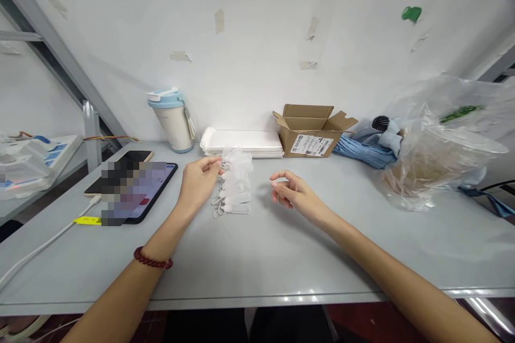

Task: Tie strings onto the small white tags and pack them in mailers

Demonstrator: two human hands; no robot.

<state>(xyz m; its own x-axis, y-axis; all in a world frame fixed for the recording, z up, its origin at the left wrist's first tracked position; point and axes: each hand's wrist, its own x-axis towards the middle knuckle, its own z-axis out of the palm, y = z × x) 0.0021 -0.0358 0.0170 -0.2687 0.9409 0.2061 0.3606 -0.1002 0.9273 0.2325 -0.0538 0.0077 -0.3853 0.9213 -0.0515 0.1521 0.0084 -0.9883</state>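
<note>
My left hand (pixel 198 181) is closed on the top of a hanging bunch of small clear plastic clips (pixel 235 185), held just above the grey table (pixel 257 257). The bunch's lower end touches or nearly touches the tabletop. My right hand (pixel 290 191) hovers a short way to the right of the bunch, empty, with its fingers loosely curled and apart. A dark red bead bracelet (pixel 153 260) is on my left wrist.
A tablet (pixel 139 193) and a phone lie at the left with a white cable (pixel 44 246). At the back stand a blue-lidded tumbler (pixel 175 120), a stack of white trays (pixel 243 143), an open cardboard box (pixel 309 131), blue cloth (pixel 364 150) and a clear plastic bag (pixel 438 144).
</note>
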